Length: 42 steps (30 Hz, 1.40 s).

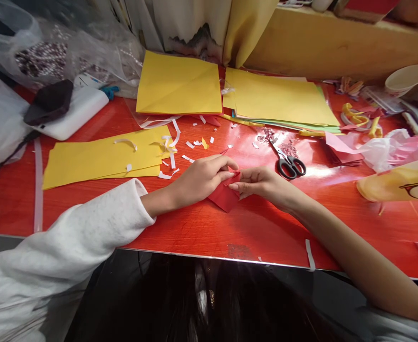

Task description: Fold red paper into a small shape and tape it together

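A small piece of folded red paper (225, 198) is held between my two hands, low over the middle of the red table. My left hand (201, 179) pinches its upper left side with thumb and fingers. On the other side, my right hand (262, 184) grips the paper's right edge between thumb and fingertips. The fingers cover part of the paper's top, so its folds are partly hidden. Black-handled scissors (290, 165) lie with blades slightly apart to the right of my right hand.
Yellow paper strips (98, 159) lie left, with white paper scraps (172, 161) beside them. Behind are stacks of yellow sheets (180, 85). Pink paper (344, 147) and a drink cup lying on its side (390, 183) are at right. A phone (50, 102) rests on a white box at left.
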### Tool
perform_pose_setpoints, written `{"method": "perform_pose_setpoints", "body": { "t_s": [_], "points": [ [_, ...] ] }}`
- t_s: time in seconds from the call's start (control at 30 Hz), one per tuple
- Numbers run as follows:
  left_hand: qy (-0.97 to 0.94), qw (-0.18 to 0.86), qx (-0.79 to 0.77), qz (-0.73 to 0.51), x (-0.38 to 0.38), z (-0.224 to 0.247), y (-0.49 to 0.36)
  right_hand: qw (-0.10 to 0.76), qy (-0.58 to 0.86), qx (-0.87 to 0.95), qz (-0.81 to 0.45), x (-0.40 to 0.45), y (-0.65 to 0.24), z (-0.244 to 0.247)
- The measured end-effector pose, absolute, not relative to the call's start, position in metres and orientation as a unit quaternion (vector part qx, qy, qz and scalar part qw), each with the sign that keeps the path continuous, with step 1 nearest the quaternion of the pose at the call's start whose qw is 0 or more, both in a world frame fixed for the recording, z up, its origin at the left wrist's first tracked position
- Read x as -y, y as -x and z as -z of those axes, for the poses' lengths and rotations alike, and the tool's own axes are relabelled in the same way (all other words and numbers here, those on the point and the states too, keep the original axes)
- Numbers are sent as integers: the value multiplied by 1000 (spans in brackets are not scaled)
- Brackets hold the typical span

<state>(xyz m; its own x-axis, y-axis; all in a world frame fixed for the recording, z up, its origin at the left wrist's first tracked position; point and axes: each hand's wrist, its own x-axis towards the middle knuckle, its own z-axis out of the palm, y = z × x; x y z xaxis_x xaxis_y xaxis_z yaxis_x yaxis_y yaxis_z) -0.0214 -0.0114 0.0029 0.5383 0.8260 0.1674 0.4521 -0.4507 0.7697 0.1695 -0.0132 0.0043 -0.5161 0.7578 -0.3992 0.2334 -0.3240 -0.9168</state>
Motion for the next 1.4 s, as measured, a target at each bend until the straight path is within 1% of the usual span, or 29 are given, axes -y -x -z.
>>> {"method": "perform_pose_setpoints", "body": {
  "t_s": [0.3, 0.7, 0.97, 1.07, 1.17, 1.4],
  "points": [
    [-826, 322, -380, -263, 12, -3, 20, 175, 442, 610, -634, 13, -173, -1],
    [-828, 324, -381, -254, 12, -3, 20, 169, 441, 613, -633, 12, -172, 0],
    [-788, 406, -415, -205, 3, -8, 27, 198, 432, 574, -667, 12, -172, -2],
    [-768, 421, -431, -215, 3, -9, 27, 239, 451, 553, -659, 13, -172, -2],
    [-764, 407, -443, -234, 5, -9, 26, 277, 465, 506, -671, 14, -172, -1],
    [-786, 386, -419, -242, 8, -8, 24, 237, 449, 496, -704, 12, -174, 0]
  ]
}}
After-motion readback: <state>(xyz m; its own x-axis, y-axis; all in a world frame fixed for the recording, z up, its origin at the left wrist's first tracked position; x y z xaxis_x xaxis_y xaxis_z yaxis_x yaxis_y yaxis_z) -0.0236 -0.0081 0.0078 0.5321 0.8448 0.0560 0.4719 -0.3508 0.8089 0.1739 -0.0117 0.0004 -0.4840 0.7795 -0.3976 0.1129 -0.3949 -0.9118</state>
